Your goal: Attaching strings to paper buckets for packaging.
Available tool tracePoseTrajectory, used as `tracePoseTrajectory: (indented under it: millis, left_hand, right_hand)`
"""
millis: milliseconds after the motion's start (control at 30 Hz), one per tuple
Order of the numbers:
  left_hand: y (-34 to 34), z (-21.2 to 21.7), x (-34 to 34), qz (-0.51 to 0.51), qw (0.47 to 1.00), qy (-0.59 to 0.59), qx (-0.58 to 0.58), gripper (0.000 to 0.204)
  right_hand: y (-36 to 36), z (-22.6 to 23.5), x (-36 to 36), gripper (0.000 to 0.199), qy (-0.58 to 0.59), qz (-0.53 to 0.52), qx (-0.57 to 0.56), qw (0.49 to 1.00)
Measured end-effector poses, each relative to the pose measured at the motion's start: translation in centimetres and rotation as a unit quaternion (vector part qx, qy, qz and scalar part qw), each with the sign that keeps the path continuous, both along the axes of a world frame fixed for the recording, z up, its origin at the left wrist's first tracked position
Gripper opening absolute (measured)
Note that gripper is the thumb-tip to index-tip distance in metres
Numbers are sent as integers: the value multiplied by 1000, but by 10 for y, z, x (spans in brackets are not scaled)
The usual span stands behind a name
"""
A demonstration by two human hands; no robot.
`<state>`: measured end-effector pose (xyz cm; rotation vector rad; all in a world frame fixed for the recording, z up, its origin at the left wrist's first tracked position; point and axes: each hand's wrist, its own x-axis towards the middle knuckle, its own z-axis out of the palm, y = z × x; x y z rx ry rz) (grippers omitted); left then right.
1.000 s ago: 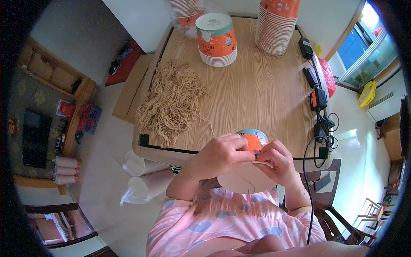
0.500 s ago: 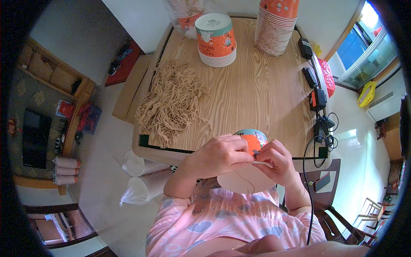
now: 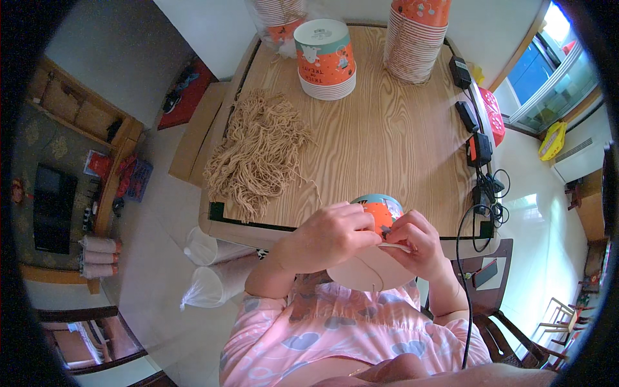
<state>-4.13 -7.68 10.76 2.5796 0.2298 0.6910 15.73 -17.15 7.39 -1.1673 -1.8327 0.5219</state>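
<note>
Both of my hands are at the rim of an orange paper bucket (image 3: 380, 213) with a teal base band, in front of the table edge. Its open white mouth faces me, and a thin piece of beige cord (image 3: 374, 272) hangs inside it. My left hand (image 3: 340, 233) is closed at the rim's left side with its fingers curled. On the other side, my right hand (image 3: 418, 242) pinches the rim between thumb and fingers. Whether cord is between the fingertips is hidden. A heap of loose beige cords (image 3: 261, 151) lies on the table to the left.
A short upside-down bucket stack (image 3: 325, 61) stands on the wooden table (image 3: 367, 135). Farther back are a tall stack (image 3: 416, 48) and a bagged stack (image 3: 280, 19). Black adapters and cables (image 3: 478, 151) line the right edge. Bagged white stacks (image 3: 219, 284) lie on the floor at left.
My left hand has shifted very slightly at the rim. The bucket and my right hand stay where they were.
</note>
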Motion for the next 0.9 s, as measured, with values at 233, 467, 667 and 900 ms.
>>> tracePoseTrajectory:
  millis: [233,467,667,900]
  left_hand:
    - [-2,5,-1,-6,1000,19,7,12]
    - [-4,7,0,-3,1000,31,2,13]
    - [-1,0,4,-18,999,26,-36,15]
    - [-4,-5,5,-4,998,20,-51,16]
  right_hand:
    - [0,2,0,23,-4,13,4,1000]
    - [0,-1,1,23,1,7,5,1000]
    - [0,2,0,23,-4,7,7,1000]
    - [0,0,0,23,-1,2,13,1000]
